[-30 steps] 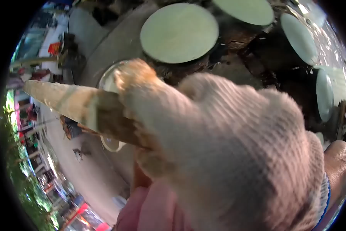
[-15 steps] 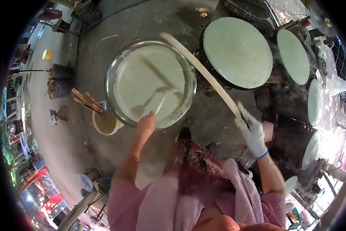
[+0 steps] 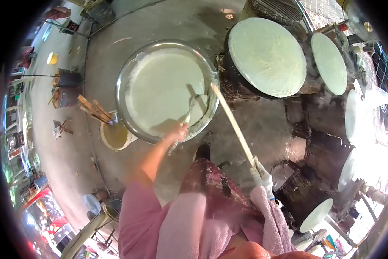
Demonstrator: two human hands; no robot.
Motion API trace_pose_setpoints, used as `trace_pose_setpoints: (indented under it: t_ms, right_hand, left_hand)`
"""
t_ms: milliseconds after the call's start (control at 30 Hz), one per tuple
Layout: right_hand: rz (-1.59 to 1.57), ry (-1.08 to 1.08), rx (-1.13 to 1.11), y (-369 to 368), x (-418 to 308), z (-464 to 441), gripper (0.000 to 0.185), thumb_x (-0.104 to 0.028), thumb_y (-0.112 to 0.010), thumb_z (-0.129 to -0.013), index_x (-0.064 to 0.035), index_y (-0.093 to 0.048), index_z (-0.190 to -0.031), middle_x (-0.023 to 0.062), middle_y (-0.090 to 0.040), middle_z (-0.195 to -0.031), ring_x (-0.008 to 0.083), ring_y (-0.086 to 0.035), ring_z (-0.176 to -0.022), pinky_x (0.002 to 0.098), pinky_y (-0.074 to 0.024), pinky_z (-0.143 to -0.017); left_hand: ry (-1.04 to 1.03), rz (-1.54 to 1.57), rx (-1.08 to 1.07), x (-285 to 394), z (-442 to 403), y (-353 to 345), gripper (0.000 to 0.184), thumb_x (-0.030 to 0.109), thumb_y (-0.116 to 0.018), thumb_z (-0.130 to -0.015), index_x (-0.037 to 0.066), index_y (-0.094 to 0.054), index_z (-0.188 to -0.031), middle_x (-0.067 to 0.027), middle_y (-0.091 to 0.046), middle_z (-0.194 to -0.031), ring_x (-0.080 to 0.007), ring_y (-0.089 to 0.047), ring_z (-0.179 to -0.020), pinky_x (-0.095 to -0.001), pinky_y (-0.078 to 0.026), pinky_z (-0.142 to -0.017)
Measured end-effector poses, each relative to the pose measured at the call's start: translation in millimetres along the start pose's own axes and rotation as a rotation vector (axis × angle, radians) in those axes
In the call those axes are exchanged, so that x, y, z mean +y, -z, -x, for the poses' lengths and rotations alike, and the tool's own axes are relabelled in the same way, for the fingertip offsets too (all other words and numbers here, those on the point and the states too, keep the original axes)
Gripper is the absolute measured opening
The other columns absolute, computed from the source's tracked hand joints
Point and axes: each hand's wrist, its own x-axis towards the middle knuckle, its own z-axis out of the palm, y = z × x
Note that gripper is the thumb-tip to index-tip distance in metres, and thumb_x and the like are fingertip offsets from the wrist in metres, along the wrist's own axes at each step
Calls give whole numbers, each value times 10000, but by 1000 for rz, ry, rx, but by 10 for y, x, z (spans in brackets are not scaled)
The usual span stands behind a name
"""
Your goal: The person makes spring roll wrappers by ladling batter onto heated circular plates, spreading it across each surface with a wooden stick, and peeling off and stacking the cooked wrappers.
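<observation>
A wide steel basin (image 3: 121,82) of pale, creamy liquid (image 3: 161,93) stands on the floor in front of me. My left hand (image 3: 176,132), bare, is closed around the handle of a ladle (image 3: 188,115) above the basin's near right side. The ladle's head lies at the liquid's surface, partly coated. My right hand (image 3: 263,178), in a white glove, grips a long, flat wooden stick (image 3: 233,124). The stick's far tip is at the basin's right rim; I cannot tell whether they touch.
Right of the basin, a large round pale surface (image 3: 267,56) sits on a dark stove, with several similar rounds (image 3: 329,64) curving down the right side. A bucket (image 3: 127,140) holding liquid and wooden sticks (image 3: 94,110) stands left. Dark tubs (image 3: 69,97) are farther left.
My right hand has drawn back toward my body, bringing the wooden stick lower and its tip to the basin's right rim. My left hand moved slightly right, and the ladle's head now shows.
</observation>
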Motion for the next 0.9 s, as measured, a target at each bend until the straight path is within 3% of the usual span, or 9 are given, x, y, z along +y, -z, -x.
trace_pose_setpoints:
  t_ms: [33, 100, 333, 433, 567, 667, 733, 833, 900]
  right_hand:
    - [15, -29, -19, -17, 80, 66, 515, -226, -687, -919, -158, -536, -1407, -61, -636, -846, 40, -470, -644, 197, -439, -593]
    - [79, -195, -115, -80, 203, 260, 444, -180, -607, -975, -192, -534, -1413, 3, -644, -1044, 97, -564, -916, 248, -474, -876]
    - [102, -119, -509, -8, 1207, 600, 455, -231, -614, -968, -182, -531, -1413, 8, -647, -1176, 86, -566, -990, 219, -428, -929]
    - [50, -20, -558, 150, 1373, 651, 462, -252, -616, -965, -178, -530, -1413, 10, -648, -1232, 81, -566, -1022, 207, -408, -951]
    - [-51, 102, -558, 493, 881, 962, 498, -215, -576, -983, -30, -467, -1433, 1, -575, -1350, 45, -510, -1112, 181, -383, -954]
    - [-363, 106, -436, 806, 641, 1245, 519, -92, -605, -934, -15, -469, -1429, 25, -632, -1220, 63, -565, -941, 194, -445, -779]
    - [-739, 127, -410, 842, 1128, 958, 532, -59, -595, -935, -32, -449, -1446, 10, -631, -1028, 68, -516, -777, 208, -432, -659]
    - [-605, 356, -65, 955, 794, 1157, 531, -19, -575, -951, -58, -436, -1462, -64, -481, -752, 37, -408, -617, 184, -344, -545]
    - [-697, 461, -89, 1157, 1019, 815, 477, -50, -573, -956, -27, -482, -1424, 1, -643, -1017, 44, -549, -754, 168, -428, -639]
  left_hand:
    - [23, 169, -150, 27, 308, -138, 490, 527, -497, -988, 60, -521, -839, 35, -394, -561, -87, -366, -428, -249, -298, -415]
    - [307, 467, -97, -107, 572, -439, 505, 515, -523, -978, 20, -516, -880, 44, -321, -542, -73, -297, -415, -260, -250, -402]
    - [42, 1366, -256, -143, 1520, -1308, 339, 332, -431, -1046, 9, -530, -1015, 88, -336, -575, -36, -316, -391, -236, -293, -469]
    - [-123, 1563, -520, -25, 1868, -1386, 321, 333, -464, -1038, 17, -513, -1073, 69, -431, -623, -17, -349, -422, -220, -293, -476]
    - [-203, 1413, -535, 717, 2868, -1239, 315, 288, -422, -1055, -14, -496, -1107, 61, -467, -639, -23, -366, -392, -210, -290, -480]
    - [-488, 1210, -792, 1386, 3558, -1016, 326, 303, -441, -1049, -14, -498, -1097, 67, -449, -629, -30, -319, -354, -211, -270, -478]
    - [-706, 1031, -559, 1726, 3698, -919, 351, 316, -418, -1055, -19, -503, -1112, 49, -446, -637, -42, -348, -371, -222, -295, -488]
    - [-769, 936, -326, 2130, 3627, -668, 338, 300, -450, -1046, -25, -506, -1124, 46, -440, -640, -46, -359, -379, -222, -294, -490]
    - [-635, 1020, -173, 2397, 3475, -592, 290, 267, -470, -1038, -17, -504, -1084, 49, -428, -619, -46, -333, -383, -221, -278, -484]
